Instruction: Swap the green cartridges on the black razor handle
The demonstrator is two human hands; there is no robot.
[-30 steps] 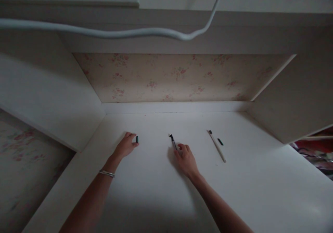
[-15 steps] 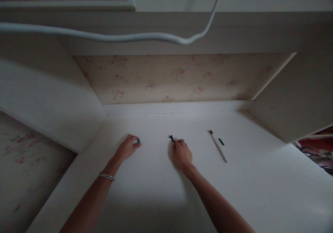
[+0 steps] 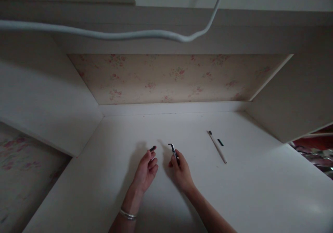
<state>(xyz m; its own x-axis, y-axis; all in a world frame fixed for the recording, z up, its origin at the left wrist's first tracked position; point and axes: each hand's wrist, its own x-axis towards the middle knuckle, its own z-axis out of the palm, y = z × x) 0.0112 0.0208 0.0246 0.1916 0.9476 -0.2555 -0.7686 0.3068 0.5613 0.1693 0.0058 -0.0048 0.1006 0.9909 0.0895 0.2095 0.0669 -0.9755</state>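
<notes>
My left hand [image 3: 147, 169] is raised over the white desk [image 3: 247, 191] and pinches a small dark cap-like piece [image 3: 153, 148] at its fingertips. My right hand [image 3: 180, 170] grips a slim dark tool with a pale hooked tip [image 3: 173, 150], held upright a little to the right of the small piece. The two hands sit close together near the desk's middle. A silver bracelet [image 3: 127, 215] circles my left wrist.
A white pen-like stick [image 3: 217, 147] lies on the desk to the right, with a small dark piece [image 3: 220, 142] beside it. Floral wallpaper [image 3: 171, 78] backs the alcove, white side panels flank it, and a white cable [image 3: 117, 35] hangs overhead.
Both hands have lifted off the desk and come together. The left carried the small dark piece rightward; the right raised the slim tool.
</notes>
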